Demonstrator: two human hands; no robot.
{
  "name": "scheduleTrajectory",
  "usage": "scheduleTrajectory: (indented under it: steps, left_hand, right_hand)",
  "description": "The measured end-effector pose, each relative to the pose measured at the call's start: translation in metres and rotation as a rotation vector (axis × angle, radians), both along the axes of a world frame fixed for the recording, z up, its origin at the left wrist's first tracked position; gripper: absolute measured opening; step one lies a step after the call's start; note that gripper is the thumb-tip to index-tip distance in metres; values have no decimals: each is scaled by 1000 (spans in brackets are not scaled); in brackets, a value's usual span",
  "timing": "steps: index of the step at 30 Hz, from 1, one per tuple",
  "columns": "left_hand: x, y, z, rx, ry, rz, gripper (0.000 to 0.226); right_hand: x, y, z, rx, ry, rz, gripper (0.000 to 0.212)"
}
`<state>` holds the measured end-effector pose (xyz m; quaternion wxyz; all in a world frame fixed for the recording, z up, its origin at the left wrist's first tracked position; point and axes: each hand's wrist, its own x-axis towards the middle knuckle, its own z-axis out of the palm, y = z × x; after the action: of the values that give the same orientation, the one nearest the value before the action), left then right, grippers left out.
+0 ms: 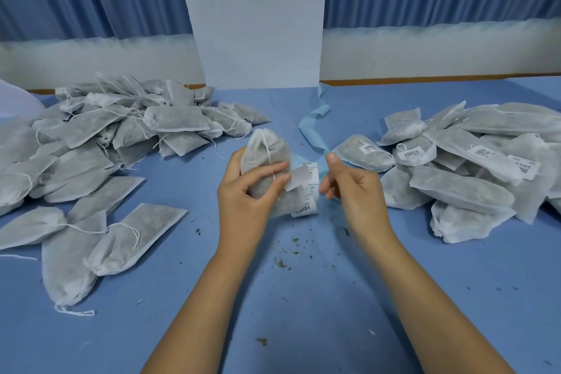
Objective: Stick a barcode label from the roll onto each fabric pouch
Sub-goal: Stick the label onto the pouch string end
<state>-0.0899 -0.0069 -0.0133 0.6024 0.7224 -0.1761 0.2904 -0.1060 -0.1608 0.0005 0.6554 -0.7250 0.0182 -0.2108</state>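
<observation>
Left hand (249, 188) is gripping one pouch (264, 161) just left of centre, fingers curling round its front. A loose label (299, 179) is hanging off those fingertips (283, 177) by one edge, plain side facing the camera. Right hand (349, 188) is sitting at 3 o'clock of the pouch, fingers curling by the blue liner strip (314, 123). It is motion-blurred, so I cannot tell whether it is pinching the liner or holding nothing. Label roll (311, 191) is lying on the table (303, 313) between the hands, partly hidden by the pouch.

Judgement: the step in hand is placing the label. To do it well:
- flattening the pouch face first;
- keeping the drawstring (267, 152) out from under the sticker;
- laying the label down from one edge and pressing across, so no crease is forming over the lumpy fill.

The fabric is looking soft and fibrous, so it is probably needing a firm rub.

Surroundings: unlabelled pile (106, 136) is lying from 9 to 11 o'clock. Labelled pile (470, 167) is lying from 2 to 3 o'clock, barcodes facing up. The liner strip is trailing toward 12 o'clock, up to the white panel (258, 24). Dark crumbs (285, 261) are lying scattered at 6 o'clock.

In the way: the loose liner beside the right hand is risking a snag on the adhesive, and the crumbs are risking sticking to it.
</observation>
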Motion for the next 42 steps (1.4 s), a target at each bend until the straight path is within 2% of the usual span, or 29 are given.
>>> scheduleTrajectory:
  steps: [3,8,10,12,14,16,19,22,24,28,34,36,40,42]
  left_hand:
    - [1,0,-2,142,-123,9,23]
    - [3,0,-4,251,-268,19,26]
    - [3,1,-4,272,-260,0,31]
    - [4,3,-2,232,-153,-23,37]
    - [3,5,1,133,-31,-44,34]
    - [4,8,1,34,44,-37,27]
    - [5,8,1,27,82,-45,36]
    - [2,3,2,59,87,-113,46]
    - [0,1,2,44,86,-173,51]
    - [-1,1,1,49,69,-220,59]
    - [0,3,1,106,82,-266,74]
    - [-1,3,1,89,86,-281,71]
    - [-1,2,1,6,48,-262,44]
    - [-2,2,1,-18,37,-252,39]
  right_hand:
    - [-6,6,8,77,160,151,47]
    - [-8,2,10,157,277,187,34]
    - [-8,-2,9,158,312,219,28]
    - [-8,-4,10,154,304,212,28]
    - [-6,-7,10,200,222,97,30]
    - [-4,-12,12,255,42,-53,31]
    - [-7,-7,12,281,-202,11,24]
    - [-12,10,7,129,-302,246,18]
    - [-12,18,3,21,-279,299,12]
    - [-9,19,-3,-7,-191,236,11]
    - [-7,17,-6,-67,-182,132,15]
    - [-6,17,-7,-107,-177,107,16]
    - [-4,16,-9,-200,-176,66,24]
    - [-4,17,-11,-266,-152,30,28]
